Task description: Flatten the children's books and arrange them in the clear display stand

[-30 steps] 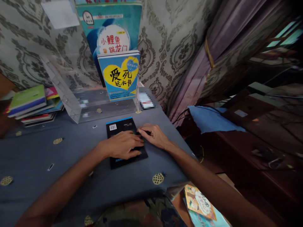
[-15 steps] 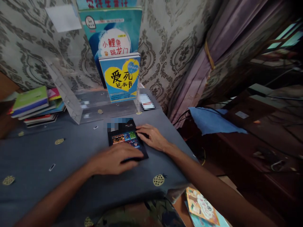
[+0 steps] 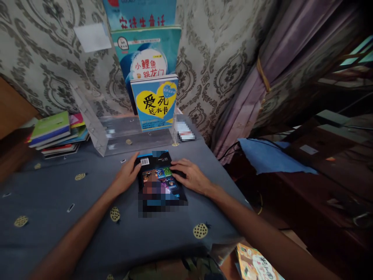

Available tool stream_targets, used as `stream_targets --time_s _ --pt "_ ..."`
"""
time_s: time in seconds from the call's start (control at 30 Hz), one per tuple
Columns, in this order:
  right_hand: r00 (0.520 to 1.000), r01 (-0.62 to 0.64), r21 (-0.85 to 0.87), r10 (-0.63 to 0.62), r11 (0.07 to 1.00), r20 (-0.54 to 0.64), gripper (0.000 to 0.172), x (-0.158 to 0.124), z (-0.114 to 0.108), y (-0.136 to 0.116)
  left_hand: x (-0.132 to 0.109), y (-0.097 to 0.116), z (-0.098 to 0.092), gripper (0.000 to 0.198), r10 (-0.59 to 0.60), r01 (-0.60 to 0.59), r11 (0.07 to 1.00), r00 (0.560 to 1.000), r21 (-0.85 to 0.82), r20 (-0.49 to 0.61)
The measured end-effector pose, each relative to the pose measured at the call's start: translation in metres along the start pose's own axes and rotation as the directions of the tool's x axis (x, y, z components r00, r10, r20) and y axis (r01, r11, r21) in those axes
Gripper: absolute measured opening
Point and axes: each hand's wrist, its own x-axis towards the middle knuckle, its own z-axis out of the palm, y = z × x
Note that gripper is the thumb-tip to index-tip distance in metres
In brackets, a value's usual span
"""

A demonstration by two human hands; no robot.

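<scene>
A black book [image 3: 159, 177] lies flat on the grey-blue tablecloth [image 3: 87, 217], back cover up, with a barcode at its top left. My left hand [image 3: 126, 175] rests against the book's left edge, thumb on the top corner, fingers curled at the side. My right hand [image 3: 190, 177] lies on the book's right edge with its fingers pressed flat on the cover. Both hands hold the book by its sides.
A clear acrylic stand [image 3: 116, 132] sits behind the book, holding upright blue books [image 3: 154, 103]. A stack of books [image 3: 56, 132] lies at the left. The table's right edge drops to a dark bench with a blue cloth [image 3: 271, 155]. More books [image 3: 256, 266] lie on the floor.
My left hand has slid off the top of the cover to the book's left edge. My right hand stayed at the right edge. The view shifted slightly right and down.
</scene>
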Motion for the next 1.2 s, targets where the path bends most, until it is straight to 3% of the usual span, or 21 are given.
stream_targets --time_s 0.07,0.17,0.27,0.33,0.4,0.5,0.57,0.63,0.7,0.73,0.8,0.9,0.93,1.0,1.1,1.2 --pt "1.0 0.006 0.007 -0.006 1.0 0.002 0.021 0.0 0.0 0.0 0.004 -0.001 -0.004 0.057 -0.124 0.118 0.941 0.992 -0.317 0.002" --pt "1.0 0.005 0.015 -0.005 1.0 -0.002 0.023 0.0 0.0 0.0 0.005 0.004 -0.005 0.055 -0.318 0.29 0.693 0.945 -0.66 0.082" --pt "1.0 -0.002 0.034 0.002 0.999 -0.001 0.023 -0.001 0.0 0.0 0.002 0.016 0.0 0.049 -0.31 0.41 0.505 0.908 -0.76 0.283" --pt "1.0 -0.014 0.064 0.014 0.998 0.003 0.025 -0.001 0.001 0.001 -0.001 0.025 0.002 0.049 -0.27 0.481 0.461 0.877 -0.746 0.398" --pt "0.999 -0.042 0.123 0.045 0.992 -0.021 0.032 -0.001 0.002 0.001 -0.002 0.034 0.001 0.053 -0.274 0.508 0.461 0.862 -0.728 0.427" --pt "0.981 -0.107 0.261 0.145 0.959 -0.128 0.049 -0.001 0.003 0.002 0.003 0.051 -0.012 0.058 -0.249 0.373 0.534 0.927 -0.759 0.281" --pt "0.949 -0.165 0.363 0.247 0.917 -0.194 0.052 0.0 0.001 0.001 0.01 0.063 -0.027 0.057 -0.15 0.13 0.635 0.988 -0.762 0.043" --pt "0.903 -0.212 0.482 0.359 0.85 -0.236 0.05 0.002 -0.002 0.002 0.017 0.074 -0.043 0.051 0.029 -0.163 0.738 0.977 -0.654 -0.211" --pt "0.856 -0.225 0.621 0.457 0.751 -0.243 0.051 0.005 -0.005 0.004 0.02 0.077 -0.054 0.041 0.221 -0.336 0.806 0.934 -0.487 -0.28" --pt "0.834 -0.221 0.683 0.498 0.696 -0.237 0.053 0.006 -0.007 0.005 0.018 0.076 -0.057 0.037 0.308 -0.382 0.825 0.922 -0.417 -0.236" --pt "0.799 -0.214 0.769 0.561 0.602 -0.216 0.059 0.008 -0.009 0.009 0.011 0.067 -0.053 0.032 0.439 -0.427 0.843 0.897 -0.326 -0.039" --pt "0.774 -0.227 0.8 0.601 0.556 -0.199 0.065 0.009 -0.008 0.013 -0.008 0.047 -0.033 0.033 0.522 -0.473 0.852 0.805 -0.227 0.283" --pt "0.78 -0.237 0.787 0.594 0.569 -0.195 0.065 0.009 -0.007 0.013 -0.014 0.041 -0.026 0.035 0.523 -0.495 0.851 0.772 -0.175 0.36" --pt "0.813 -0.258 0.73 0.551 0.632 -0.189 0.062 0.008 -0.005 0.012 -0.025 0.032 -0.016 0.046 0.492 -0.514 0.854 0.751 -0.079 0.441" --pt "0.878 -0.27 0.569 0.441 0.777 -0.186 0.05 0.006 -0.003 0.005 -0.033 0.028 -0.014 0.057 0.461 -0.523 0.852 0.743 -0.008 0.486" --pt "0.944 -0.23 0.346 0.295 0.91 -0.148 0.036 0.004 -0.004 -0.003 -0.033 0.026 -0.015 0.055 0.461 -0.535 0.844 0.75 0.026 0.474"
